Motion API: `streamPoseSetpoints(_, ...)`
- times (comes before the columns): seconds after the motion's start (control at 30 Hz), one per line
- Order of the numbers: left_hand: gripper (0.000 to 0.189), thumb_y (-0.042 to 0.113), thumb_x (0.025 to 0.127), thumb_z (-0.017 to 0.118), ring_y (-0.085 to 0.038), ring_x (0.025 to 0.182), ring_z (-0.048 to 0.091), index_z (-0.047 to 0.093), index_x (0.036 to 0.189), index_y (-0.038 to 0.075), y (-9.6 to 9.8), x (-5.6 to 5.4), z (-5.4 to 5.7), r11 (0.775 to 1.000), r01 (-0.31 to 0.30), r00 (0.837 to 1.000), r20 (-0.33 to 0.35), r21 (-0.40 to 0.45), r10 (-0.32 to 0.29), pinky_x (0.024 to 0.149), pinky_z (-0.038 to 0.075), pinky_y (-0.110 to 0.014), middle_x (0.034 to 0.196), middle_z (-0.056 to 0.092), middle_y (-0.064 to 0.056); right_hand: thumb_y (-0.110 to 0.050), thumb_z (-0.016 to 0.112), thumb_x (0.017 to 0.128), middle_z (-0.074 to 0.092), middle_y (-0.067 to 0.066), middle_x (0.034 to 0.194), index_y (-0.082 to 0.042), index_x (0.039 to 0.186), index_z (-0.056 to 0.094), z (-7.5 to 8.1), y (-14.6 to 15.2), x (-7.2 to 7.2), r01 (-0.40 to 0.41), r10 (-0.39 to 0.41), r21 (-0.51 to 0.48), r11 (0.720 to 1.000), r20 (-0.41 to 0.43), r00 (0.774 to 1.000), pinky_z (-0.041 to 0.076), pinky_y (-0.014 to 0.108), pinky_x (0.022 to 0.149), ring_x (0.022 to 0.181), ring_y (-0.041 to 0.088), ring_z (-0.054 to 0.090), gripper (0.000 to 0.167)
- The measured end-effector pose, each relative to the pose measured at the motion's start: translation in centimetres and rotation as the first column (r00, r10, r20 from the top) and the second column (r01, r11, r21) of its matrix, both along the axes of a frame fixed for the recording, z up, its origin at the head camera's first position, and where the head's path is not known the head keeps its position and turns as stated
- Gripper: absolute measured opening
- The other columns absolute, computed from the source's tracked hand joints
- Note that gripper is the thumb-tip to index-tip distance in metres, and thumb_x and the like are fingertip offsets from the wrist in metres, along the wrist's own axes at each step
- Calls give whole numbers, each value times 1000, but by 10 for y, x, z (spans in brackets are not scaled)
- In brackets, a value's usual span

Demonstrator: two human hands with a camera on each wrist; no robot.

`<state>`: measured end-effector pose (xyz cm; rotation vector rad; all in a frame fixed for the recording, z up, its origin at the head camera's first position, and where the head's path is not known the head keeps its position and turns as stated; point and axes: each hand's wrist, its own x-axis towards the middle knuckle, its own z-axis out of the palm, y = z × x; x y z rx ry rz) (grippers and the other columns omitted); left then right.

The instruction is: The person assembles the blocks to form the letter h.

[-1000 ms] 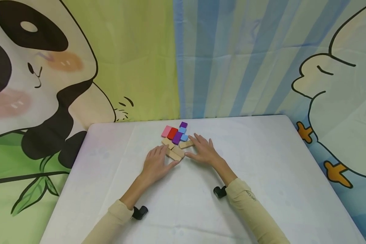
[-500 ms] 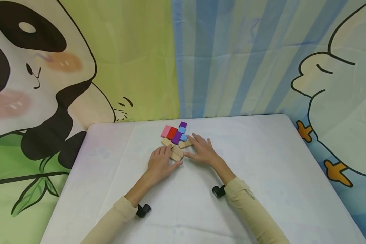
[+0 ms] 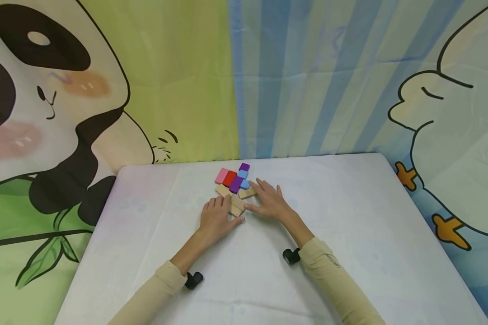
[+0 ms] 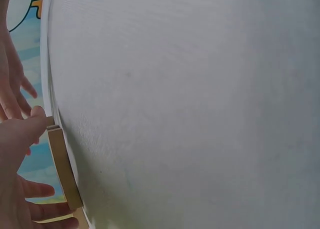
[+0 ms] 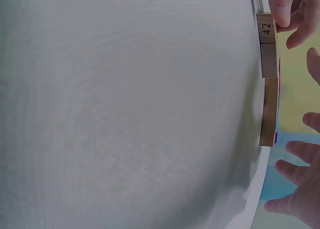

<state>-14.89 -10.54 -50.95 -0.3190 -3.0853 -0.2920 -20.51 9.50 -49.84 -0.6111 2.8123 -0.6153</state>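
Note:
Wooden blocks [image 3: 237, 205] lie flat and touching at the front of a small arrangement on the table. My left hand [image 3: 214, 220] is at their left and near side, fingertips on the wood, thumb stretched along the front. The left wrist view shows a plain block [image 4: 64, 169] between that thumb and the fingers. My right hand [image 3: 271, 202] has its fingers spread beside a separate wooden block [image 3: 247, 193], thumb near the front blocks. One block marked "42" [image 5: 267, 29] meets the left hand in the right wrist view. Behind are a purple block [image 3: 236, 184] and a red block [image 3: 229, 178].
A pink block [image 3: 222, 175], blue blocks [image 3: 242, 174] and a smaller purple block [image 3: 244, 167] complete the group's far side. The white-covered table [image 3: 349, 216] extends around it, backed by a printed cloth [image 3: 309, 90].
My left hand has slid slightly rightward along the front wooden blocks, its thumb further right. The right hand stays nearly in place. The coloured blocks look unmoved.

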Motion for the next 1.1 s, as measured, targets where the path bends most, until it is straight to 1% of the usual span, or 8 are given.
streamPoseSetpoints(0.17,85,62,80,67,-31,114,53,46,139,4,2,-3,-3,999,5,1000,-30,-34,-6,99,46,-47,127,56,-17,-61,56,87,25,13,161,-21,152,33,0,-1,-1,-7,7,-4,1000,3,1000,11,70,114,148,35,25,80)
streamPoseSetpoints(0.3,81,59,80,69,-31,108,54,48,136,4,3,-5,-3,999,6,998,-55,-45,-8,94,48,-45,122,58,-17,-60,56,87,26,13,161,-20,151,35,1,-2,-1,-8,8,-15,1000,21,1000,12,69,115,148,35,26,78)
streamPoseSetpoints(0.5,80,57,81,69,-30,106,55,48,134,2,2,-5,-6,999,2,999,-45,-40,-4,91,51,-43,120,58,-17,-60,56,88,26,13,161,-20,151,35,1,-3,-1,-3,4,-6,1000,34,999,13,69,115,148,34,26,78)
streamPoseSetpoints(0.77,76,55,81,71,-27,96,54,51,127,-2,3,-5,-5,1000,-3,999,-32,-5,3,81,54,-38,113,57,-17,-60,56,88,27,14,160,-20,151,35,1,-3,1,-7,7,-24,1000,21,1000,13,69,115,147,35,27,78)
streamPoseSetpoints(0.97,77,54,81,71,-28,97,55,51,128,-3,1,-4,-4,1000,-8,1000,-30,27,8,83,54,-40,117,57,-18,-59,57,87,27,13,160,-20,151,35,1,-5,1,-9,10,-31,999,14,1000,13,69,115,147,35,27,78)
streamPoseSetpoints(1.1,79,58,81,70,-28,98,56,50,129,-2,-1,-3,-4,1000,-6,1000,-22,7,6,83,55,-39,118,58,-17,-59,58,87,27,12,160,-20,151,35,0,-7,0,-20,20,-25,999,21,1000,13,68,115,148,34,26,78)
